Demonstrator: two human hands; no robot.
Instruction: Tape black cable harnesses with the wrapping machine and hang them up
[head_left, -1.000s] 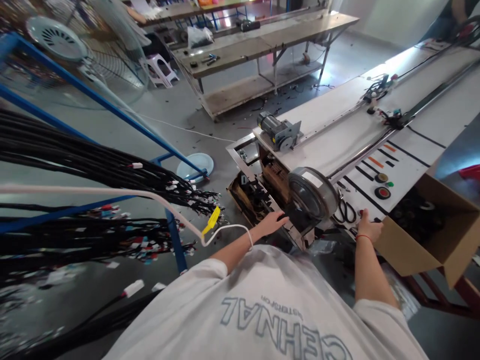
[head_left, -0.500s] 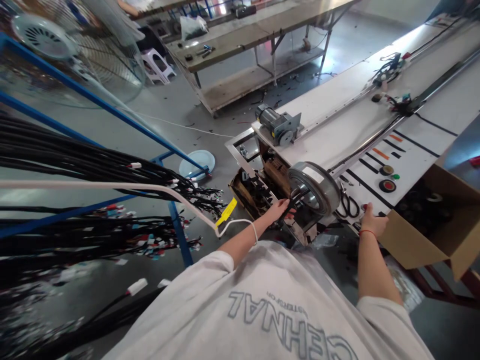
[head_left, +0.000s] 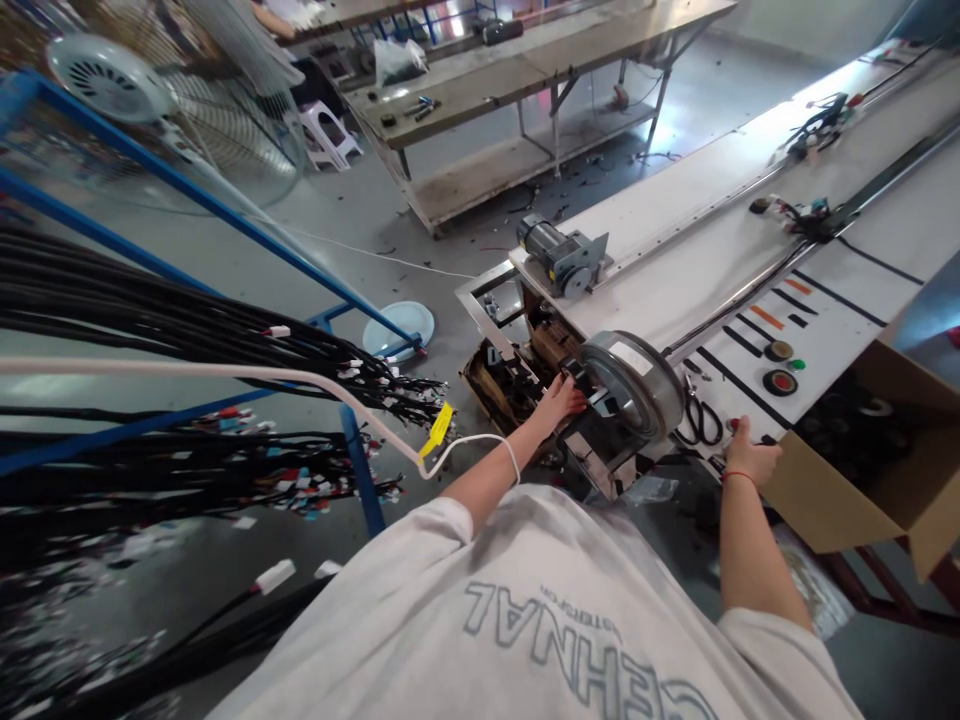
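My left hand is closed around a black handle on the near side of a grey metal wheel at the end of the long white table. Part of its grip is hidden behind the fingers. At the table's front edge, my right hand is curled over the rim, its thumb by a small red button. Black-handled scissors lie between the wheel and this hand. Tape rolls sit just beyond it.
A motor is mounted on the table. An open cardboard box stands at right. Black cable bundles hang on a blue rack at left, near a fan. A white cord crosses my left forearm.
My left hand has shifted slightly, and the black handle has turned with it to a higher position beside the wheel. My right hand stays at the table edge. The view has moved a little.
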